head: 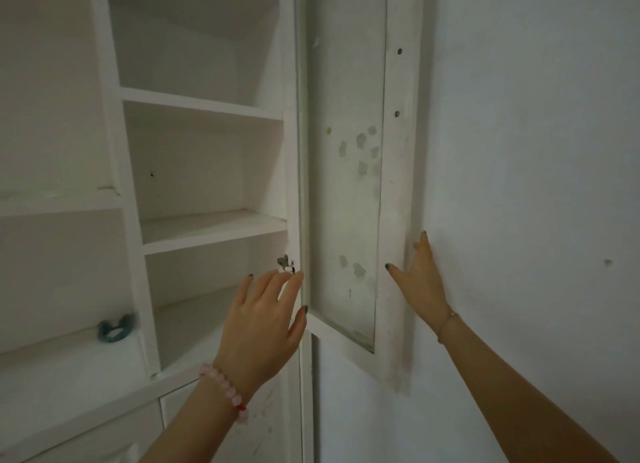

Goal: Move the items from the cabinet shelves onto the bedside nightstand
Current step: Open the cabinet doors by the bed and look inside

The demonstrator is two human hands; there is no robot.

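Reaching for the one thing left in sight means going left and down: a small teal item [116,327], too blurred to name, lies on the wide lower ledge [52,369] of the white cabinet [114,133], just beside the upright that divides it from the narrow compartment. Its longer side seems to run roughly along the ledge's front edge. The left hand [263,320] is clearly the nearer one; it hovers at the hinge side of the compartment, its fingers [247,282] straight and spread and holding nothing, their tips by the metal hinge [284,262]. The right hand [420,282] is well apart from the item, laid flat on the outer frame of the glass door [398,185], fingers straight and thumb splayed, with the door swung wide towards the wall [536,151]. The narrow shelves [214,227] show nothing on them, so the clearing is probably near its end. Ledge and shelves are smooth painted board, so the item should lift freely. The light is dim and the walls bare and pale; the nightstand is out of view, and will probably take a turn away from this corner.
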